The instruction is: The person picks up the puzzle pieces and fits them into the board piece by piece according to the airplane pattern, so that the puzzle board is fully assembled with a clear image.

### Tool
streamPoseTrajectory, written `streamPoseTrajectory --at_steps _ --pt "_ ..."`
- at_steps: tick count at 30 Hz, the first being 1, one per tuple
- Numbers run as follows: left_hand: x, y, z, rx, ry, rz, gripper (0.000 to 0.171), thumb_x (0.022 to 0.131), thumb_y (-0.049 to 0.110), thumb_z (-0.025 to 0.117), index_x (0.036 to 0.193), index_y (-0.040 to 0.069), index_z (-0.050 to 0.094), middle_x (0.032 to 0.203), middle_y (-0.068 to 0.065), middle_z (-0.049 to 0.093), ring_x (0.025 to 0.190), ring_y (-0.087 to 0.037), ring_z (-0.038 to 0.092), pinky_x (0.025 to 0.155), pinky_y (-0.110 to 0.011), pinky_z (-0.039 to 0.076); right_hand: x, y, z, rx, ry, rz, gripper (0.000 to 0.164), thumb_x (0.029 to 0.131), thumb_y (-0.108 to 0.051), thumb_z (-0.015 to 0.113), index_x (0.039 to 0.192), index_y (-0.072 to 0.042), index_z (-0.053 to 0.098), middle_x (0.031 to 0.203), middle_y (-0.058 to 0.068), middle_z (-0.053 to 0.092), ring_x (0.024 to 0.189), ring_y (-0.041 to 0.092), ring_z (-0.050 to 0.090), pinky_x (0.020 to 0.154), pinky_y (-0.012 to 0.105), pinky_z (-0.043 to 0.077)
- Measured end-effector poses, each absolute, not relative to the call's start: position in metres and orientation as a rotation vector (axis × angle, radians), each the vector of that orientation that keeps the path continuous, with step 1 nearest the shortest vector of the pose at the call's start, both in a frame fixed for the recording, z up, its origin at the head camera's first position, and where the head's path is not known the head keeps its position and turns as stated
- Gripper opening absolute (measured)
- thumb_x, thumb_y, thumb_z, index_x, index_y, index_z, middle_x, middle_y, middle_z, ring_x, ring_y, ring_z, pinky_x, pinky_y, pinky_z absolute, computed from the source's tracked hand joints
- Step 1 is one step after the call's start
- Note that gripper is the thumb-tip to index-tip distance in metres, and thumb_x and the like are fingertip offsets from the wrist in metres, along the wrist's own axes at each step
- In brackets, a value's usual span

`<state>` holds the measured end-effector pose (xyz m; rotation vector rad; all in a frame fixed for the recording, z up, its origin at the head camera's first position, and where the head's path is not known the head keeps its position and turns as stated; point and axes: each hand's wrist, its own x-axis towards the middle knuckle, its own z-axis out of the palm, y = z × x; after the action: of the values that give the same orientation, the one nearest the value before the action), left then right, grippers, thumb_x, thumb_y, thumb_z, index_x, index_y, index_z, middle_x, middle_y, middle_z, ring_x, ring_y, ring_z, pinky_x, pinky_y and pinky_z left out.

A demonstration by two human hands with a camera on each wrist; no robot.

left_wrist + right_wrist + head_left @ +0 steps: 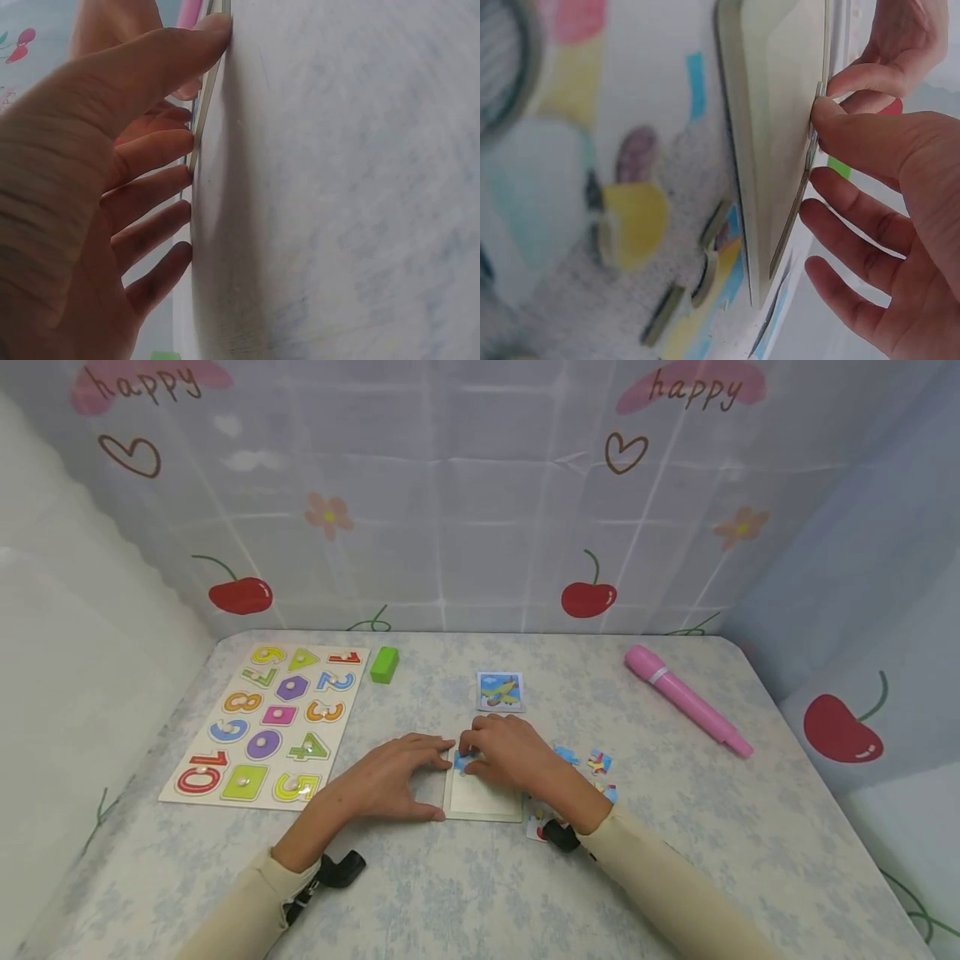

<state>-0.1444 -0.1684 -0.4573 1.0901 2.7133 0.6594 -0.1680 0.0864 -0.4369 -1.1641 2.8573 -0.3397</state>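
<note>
A shallow, pale wooden puzzle tray [487, 803] lies in the middle of the table. My left hand [386, 781] is at its left side, thumb near the front corner and fingers stretched toward the back. In the left wrist view these fingertips touch the tray's thin edge [204, 112]. My right hand [510, 753] reaches over the tray and pinches a blue jigsaw piece [460, 762] at the back left corner, partly hidden by the fingers. Loose jigsaw pieces [600, 762] lie to the right, some behind the right wrist.
Behind the tray lies a small airplane picture [500, 692]. A number-and-shape peg board [288, 752] and a green block [385, 665] are on the left. A pink pen-shaped tube [690, 702] lies back right. A printed curtain [480, 510] hangs behind the table.
</note>
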Motion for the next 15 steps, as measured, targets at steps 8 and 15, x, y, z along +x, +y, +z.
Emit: streamPoseTrajectory --at_steps 8,15 --pt "-0.144 -0.168 -0.456 1.081 2.705 0.64 0.066 0.08 0.052 0.093 0.134 0.018 0.075 0.163 0.002 0.053 0.151 -0.022 0.048 0.122 -0.048 0.042 -0.169 0.091 -0.438 -1.134 2.843 -0.344 0.021 0.096 -0.035 0.084 0.114 -0.024 0.081 0.11 -0.003 0.071 0.1 0.019 0.069 0.091 0.042 0.057" --pt "-0.142 -0.167 -0.455 1.074 2.698 0.632 0.067 0.081 0.052 0.092 0.135 0.017 0.074 0.163 0.002 0.053 0.15 -0.023 0.048 0.122 -0.05 0.042 -0.167 0.109 -0.431 -0.943 2.843 -0.431 0.024 0.095 -0.034 0.084 0.118 -0.025 0.081 0.11 -0.008 0.072 0.1 0.015 0.069 0.086 0.039 0.058"
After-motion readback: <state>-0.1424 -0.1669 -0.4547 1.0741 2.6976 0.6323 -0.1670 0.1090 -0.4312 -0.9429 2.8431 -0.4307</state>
